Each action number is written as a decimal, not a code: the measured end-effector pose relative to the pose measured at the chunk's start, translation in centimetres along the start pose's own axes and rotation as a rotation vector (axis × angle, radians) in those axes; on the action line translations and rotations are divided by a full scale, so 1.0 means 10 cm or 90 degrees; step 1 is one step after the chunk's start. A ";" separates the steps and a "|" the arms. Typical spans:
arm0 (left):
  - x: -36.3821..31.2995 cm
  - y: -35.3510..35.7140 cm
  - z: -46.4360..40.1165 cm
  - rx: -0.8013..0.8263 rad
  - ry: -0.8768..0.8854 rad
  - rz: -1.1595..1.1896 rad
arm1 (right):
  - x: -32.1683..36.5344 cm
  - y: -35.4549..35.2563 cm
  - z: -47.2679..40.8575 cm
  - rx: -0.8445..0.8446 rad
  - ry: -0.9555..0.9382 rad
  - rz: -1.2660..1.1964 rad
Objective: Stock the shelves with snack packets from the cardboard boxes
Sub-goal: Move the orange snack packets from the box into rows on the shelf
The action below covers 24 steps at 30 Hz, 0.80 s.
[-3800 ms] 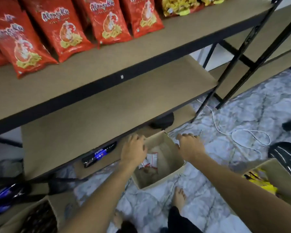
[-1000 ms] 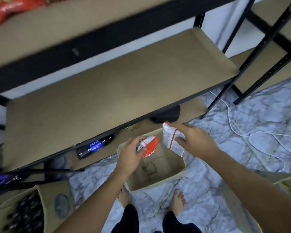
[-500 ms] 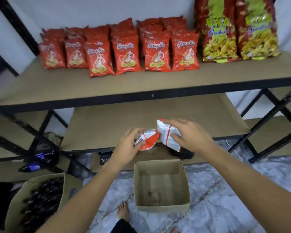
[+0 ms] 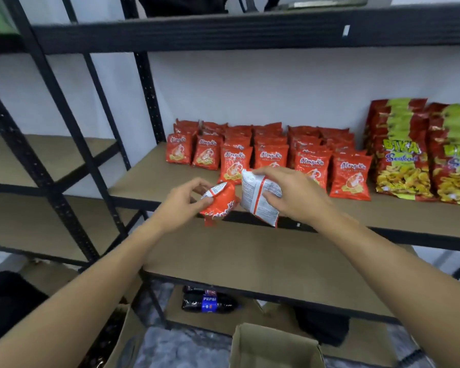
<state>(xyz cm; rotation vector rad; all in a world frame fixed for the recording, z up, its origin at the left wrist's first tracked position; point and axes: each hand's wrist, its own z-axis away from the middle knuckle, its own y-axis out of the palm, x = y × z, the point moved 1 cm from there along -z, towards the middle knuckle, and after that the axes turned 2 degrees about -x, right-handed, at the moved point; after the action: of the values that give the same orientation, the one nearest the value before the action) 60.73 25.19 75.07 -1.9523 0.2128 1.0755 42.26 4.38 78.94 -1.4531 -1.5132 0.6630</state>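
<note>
Head view: the left hand [image 4: 182,199] pinches a small red snack packet [image 4: 221,204] by its upper corner, thumb and fingers curled onto the crimped foil edge. That packet hangs tilted, its long axis running from upper left down to lower right, printed red face turned toward the camera and its white seam flap folded over at the top. The right hand [image 4: 290,195] grips a second packet [image 4: 259,197] from above, fingers wrapped over the top edge and thumb pressing the face. This one shows its white back panel with fine print and a red stripe; its long axis runs steeply from the top edge at the fingers down to a lower corner pointing right and toward the shelf rim. Both packets are glossy, crinkled, puffed film, held side by side and almost touching, in the air just in front of the middle shelf [image 4: 149,181].

That shelf is a flat brown fibreboard plank on a black perforated steel frame. On it stand rows of matching red packets [image 4: 266,155], upright and leaning back, and to their right taller red and green seafood cracker bags [image 4: 401,160]. Lower down a Pepsi bottle [image 4: 209,305] lies on its side. An open corrugated cardboard box [image 4: 274,346] sits on the floor below the hands.
</note>
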 end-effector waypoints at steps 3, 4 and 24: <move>0.03 -0.27 -0.19 0.039 -0.045 -0.019 | 0.14 0.02 -0.31 -0.015 -0.004 0.031; 0.05 -0.35 -0.27 0.048 -0.054 -0.023 | 0.20 0.04 -0.40 -0.020 -0.003 0.040; 1.33 -1.57 -1.85 0.327 -0.171 -0.061 | 0.97 1.31 -2.21 0.085 0.177 0.149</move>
<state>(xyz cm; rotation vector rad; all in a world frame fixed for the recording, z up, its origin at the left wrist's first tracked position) 88.03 23.92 79.17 -1.3350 0.2191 1.0813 68.84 11.35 79.77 -1.5600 -1.0772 0.6557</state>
